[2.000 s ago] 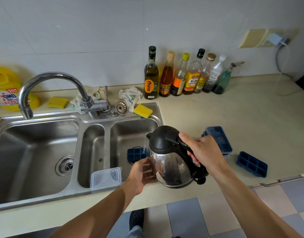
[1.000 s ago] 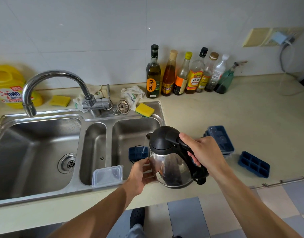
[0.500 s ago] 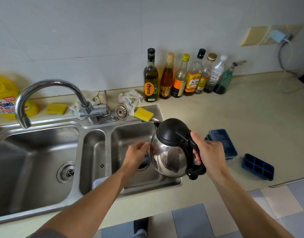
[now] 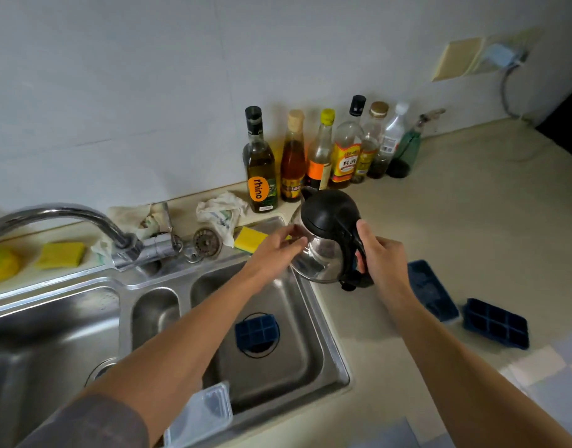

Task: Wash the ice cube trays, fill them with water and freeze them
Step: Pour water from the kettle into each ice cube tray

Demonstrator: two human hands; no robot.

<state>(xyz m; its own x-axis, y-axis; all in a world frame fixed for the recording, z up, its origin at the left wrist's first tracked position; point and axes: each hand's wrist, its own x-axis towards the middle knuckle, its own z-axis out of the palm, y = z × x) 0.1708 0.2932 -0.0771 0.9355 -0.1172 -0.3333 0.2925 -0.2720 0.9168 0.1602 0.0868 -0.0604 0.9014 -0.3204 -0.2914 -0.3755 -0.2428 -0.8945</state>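
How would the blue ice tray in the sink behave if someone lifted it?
The blue ice tray is small with thin-walled open cells, so probably light. Any water inside would likely spill if tilted. Its matte look suggests plastic that may flex.

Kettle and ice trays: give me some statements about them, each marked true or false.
1. The right hand grips the kettle by its black handle. True.
2. A blue ice tray lies in the sink's right basin. True.
3. The kettle stands in that basin beside the tray. False: it is held up, tilted, above the sink's right rim.
4. The faucet's spout hangs over the tray. False: the faucet points left, away from that basin.
5. The left hand holds a sponge. False: the left hand touches the kettle's steel side; the yellow sponge lies at the sink's back rim.
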